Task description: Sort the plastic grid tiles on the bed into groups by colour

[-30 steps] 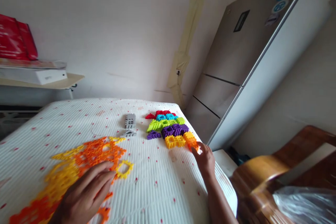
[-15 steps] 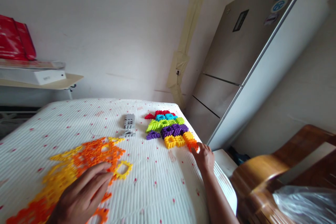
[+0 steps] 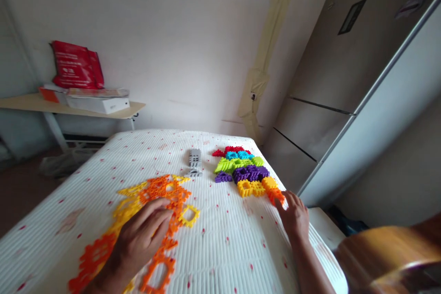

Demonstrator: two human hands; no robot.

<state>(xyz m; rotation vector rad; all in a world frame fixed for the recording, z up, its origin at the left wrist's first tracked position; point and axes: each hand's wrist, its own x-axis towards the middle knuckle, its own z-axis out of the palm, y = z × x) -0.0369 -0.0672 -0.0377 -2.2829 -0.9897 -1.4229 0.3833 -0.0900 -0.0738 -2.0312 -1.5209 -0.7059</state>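
A bed [image 3: 223,243] with a white ribbed cover flecked red. Under the left hand [image 3: 141,236] lies a flat spread of orange and yellow plastic pieces [image 3: 156,195]. A row of colored blocks [image 3: 243,170] runs away from the right hand [image 3: 294,216], and a gray block [image 3: 195,162] lies farther off, between the 2 hands.

Left hand [image 3: 138,239] hides part of orange-yellow plastic lattice [image 3: 160,188], lattice's lower end cut off by bottom edge. Right hand [image 3: 294,216] masks end of orange block [image 3: 275,195]. Wooden furniture [image 3: 389,252] blurred, cut off at corner. Print on red bag [image 3: 74,65] too small to read.
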